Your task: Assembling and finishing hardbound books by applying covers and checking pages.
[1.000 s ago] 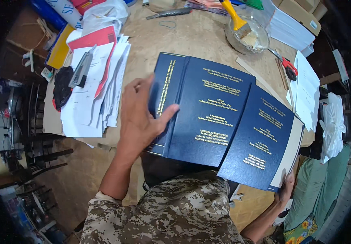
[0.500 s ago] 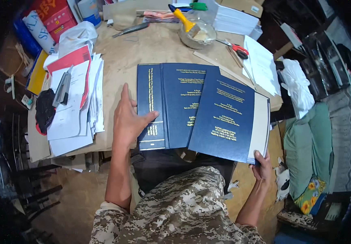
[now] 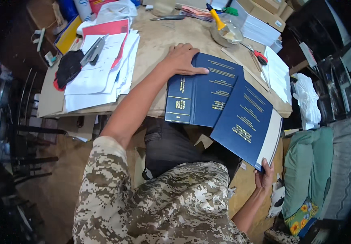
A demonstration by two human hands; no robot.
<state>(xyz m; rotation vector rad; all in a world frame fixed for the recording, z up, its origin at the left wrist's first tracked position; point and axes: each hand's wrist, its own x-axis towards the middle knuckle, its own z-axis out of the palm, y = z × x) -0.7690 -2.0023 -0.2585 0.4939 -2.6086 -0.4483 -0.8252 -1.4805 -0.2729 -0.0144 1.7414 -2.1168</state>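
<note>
Right hand (image 3: 265,177) grips the lower corner of a blue hardcover book (image 3: 246,120), fingers curled on it, palm mostly hidden. Left hand (image 3: 182,59) lies flat, fingers spread, on the far edge of two more blue books (image 3: 202,91); their gold cover print is too small to make out.

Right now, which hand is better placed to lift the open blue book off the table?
Right. The right hand already grips the blue book at its lower corner, beyond the table edge. The left hand lies flat on the book's top edge, pressing, not gripping.
</note>
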